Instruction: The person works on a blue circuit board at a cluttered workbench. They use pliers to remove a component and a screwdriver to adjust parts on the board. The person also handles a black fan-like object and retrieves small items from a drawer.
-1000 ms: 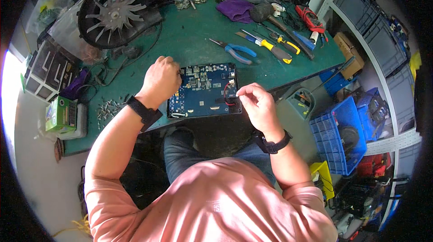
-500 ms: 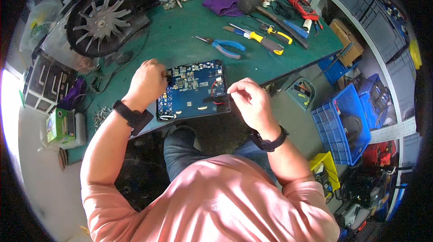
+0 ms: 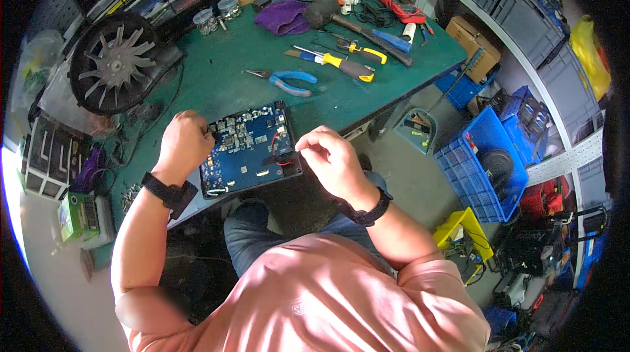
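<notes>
A blue circuit board (image 3: 244,155) in a shallow black housing lies at the near edge of the green workbench. Curled against the board's upper left side is my left hand (image 3: 186,144), its fingers closed; whatever they hold is hidden. My right hand (image 3: 333,163) is at the board's right side, thumb and fingertips drawn together near the red wire (image 3: 274,150). Anything between those fingertips is too small to make out. Beyond the board lie blue-handled pliers (image 3: 289,83) with their handles apart.
Screwdrivers (image 3: 341,65), yellow-handled cutters (image 3: 362,52) and a hammer (image 3: 367,35) lie farther back. A black fan (image 3: 117,62) stands at the left, near loose screws (image 3: 131,198). Blue crates (image 3: 479,165) and a yellow bin (image 3: 462,237) are on the floor at the right.
The whole view has shifted, so the bench and board appear farther left and lower. Both hands keep nearly the same places beside the board, fingers still closed.
</notes>
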Demonstrator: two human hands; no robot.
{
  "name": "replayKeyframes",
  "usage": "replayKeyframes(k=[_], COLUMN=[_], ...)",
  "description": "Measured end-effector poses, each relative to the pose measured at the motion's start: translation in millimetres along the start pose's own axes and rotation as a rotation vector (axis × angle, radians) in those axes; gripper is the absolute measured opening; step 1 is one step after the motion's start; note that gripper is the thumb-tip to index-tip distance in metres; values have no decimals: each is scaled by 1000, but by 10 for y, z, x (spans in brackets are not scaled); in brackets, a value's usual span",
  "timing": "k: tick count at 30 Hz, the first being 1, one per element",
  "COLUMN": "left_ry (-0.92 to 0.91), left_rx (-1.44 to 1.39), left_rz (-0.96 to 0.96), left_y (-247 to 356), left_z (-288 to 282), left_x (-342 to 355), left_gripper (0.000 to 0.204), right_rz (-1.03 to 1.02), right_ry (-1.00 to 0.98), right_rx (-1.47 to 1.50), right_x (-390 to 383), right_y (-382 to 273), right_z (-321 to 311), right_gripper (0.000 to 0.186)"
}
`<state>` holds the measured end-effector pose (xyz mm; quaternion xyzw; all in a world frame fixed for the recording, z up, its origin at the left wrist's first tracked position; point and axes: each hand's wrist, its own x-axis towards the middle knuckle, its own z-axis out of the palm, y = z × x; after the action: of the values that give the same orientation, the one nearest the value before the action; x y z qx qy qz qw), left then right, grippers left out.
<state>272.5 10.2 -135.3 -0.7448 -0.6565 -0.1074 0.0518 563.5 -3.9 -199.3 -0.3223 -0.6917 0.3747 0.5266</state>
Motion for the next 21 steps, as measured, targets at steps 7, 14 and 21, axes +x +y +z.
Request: replayKeyframes(k=[7, 14, 21], left_ry=[85, 53, -6], left_rx=[-232, -250, -129], left_rz=[-271, -517, -379], left_y=[-308, -1379, -1778], left_z=[-445, -660, -347], left_x=[-234, -1044, -1366], left_gripper=[15, 14, 11], right_rz=[133, 266, 290], right_ry=[14, -8, -64], right_rx=[40, 212, 230], right_x=[-64, -118, -89], right_y=[-63, -92, -241], right_z=[-87, -162, -78], right_gripper=[8, 14, 15])
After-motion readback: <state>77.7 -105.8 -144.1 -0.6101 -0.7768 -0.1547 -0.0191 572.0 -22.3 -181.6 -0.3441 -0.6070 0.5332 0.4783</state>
